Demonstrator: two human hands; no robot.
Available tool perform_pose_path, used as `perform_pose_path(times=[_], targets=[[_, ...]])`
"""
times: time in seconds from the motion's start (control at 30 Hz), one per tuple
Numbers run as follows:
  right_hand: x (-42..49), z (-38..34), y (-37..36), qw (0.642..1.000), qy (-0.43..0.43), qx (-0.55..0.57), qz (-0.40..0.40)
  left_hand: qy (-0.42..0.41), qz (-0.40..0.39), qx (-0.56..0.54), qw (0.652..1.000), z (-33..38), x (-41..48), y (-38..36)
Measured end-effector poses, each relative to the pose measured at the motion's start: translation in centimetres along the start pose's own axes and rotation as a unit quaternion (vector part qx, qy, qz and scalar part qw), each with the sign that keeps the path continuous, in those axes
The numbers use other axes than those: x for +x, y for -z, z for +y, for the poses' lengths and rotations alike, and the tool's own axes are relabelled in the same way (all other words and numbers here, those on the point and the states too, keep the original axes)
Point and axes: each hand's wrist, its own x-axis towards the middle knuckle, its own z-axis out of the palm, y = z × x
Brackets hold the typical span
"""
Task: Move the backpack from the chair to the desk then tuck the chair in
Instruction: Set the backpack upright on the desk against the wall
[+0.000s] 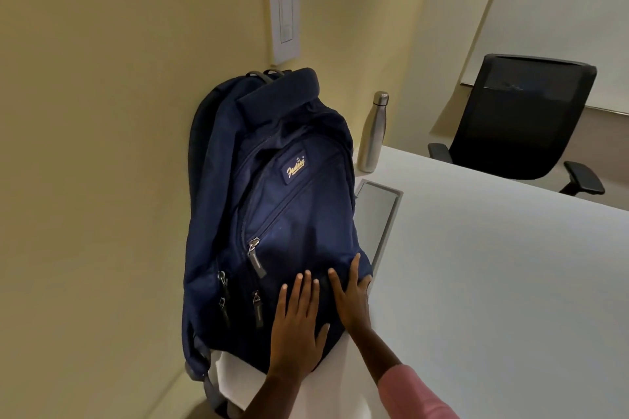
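Observation:
A navy blue backpack (272, 214) stands upright on the left end of the white desk (493, 282), leaning back against the beige wall. Its lower left corner and a strap hang over the desk's edge. My left hand (297, 326) lies flat on the lower front of the backpack, fingers spread. My right hand (352, 296) rests flat beside it on the backpack's lower right side, near the desk surface. Neither hand grips anything. A black office chair (520, 119) stands beyond the desk's far edge at the upper right.
A steel water bottle (372, 133) stands on the desk right of the backpack's top. A grey cable-tray lid (377, 218) is set into the desk beside the backpack. A paper notice (284, 10) hangs on the wall above.

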Motion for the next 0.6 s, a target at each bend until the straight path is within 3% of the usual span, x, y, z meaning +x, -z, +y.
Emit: perform_pose_path(times=[0.17,0.33,0.6], targets=[[2.9,-0.7,0.5,0.997,0.006,-0.034,-0.064,0.017,-0.002,-0.010,1.000,0.2,0.9,-0.4],[3.0,-0.8,0.6,0.996,0.001,-0.038,-0.076,0.014,-0.024,-0.012,1.000,0.2,1.1,-0.5],[-0.7,-0.2,0.9,0.996,0.032,-0.077,-0.014,-0.020,-0.079,-0.025,0.996,0.5,-0.1,0.8]])
